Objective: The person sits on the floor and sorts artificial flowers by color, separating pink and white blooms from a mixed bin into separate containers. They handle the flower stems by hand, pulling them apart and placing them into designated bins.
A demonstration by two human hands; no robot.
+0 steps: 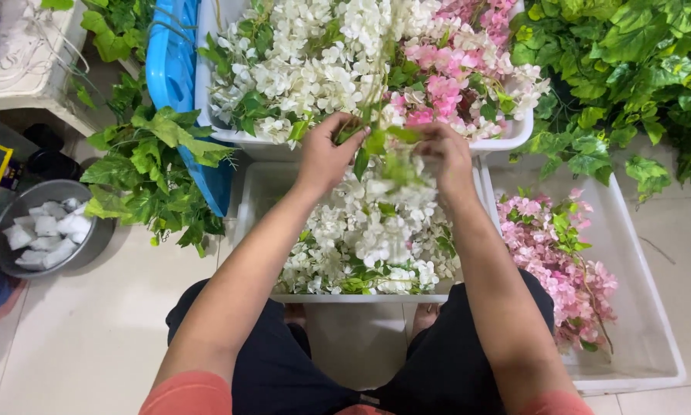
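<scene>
My left hand (326,154) and my right hand (447,154) are raised together over a white bin (247,201) full of white artificial blossoms (376,230). Both pinch one flower garland strand (384,150) with green leaves and white petals, the left at its left part, the right at its right part. The strand hangs blurred between the hands and trails down toward the blossoms in the bin. Behind the hands stands a larger white tub (507,142) heaped with white flowers (307,61) and pink flowers (453,69).
A white bin (653,307) at the right holds pink blossoms (561,261). Green leaf vines (630,69) pile up at the back right and more vines (149,169) at the left by a blue crate (169,61). A grey metal bowl (7,204) with white pieces sits on the floor, left.
</scene>
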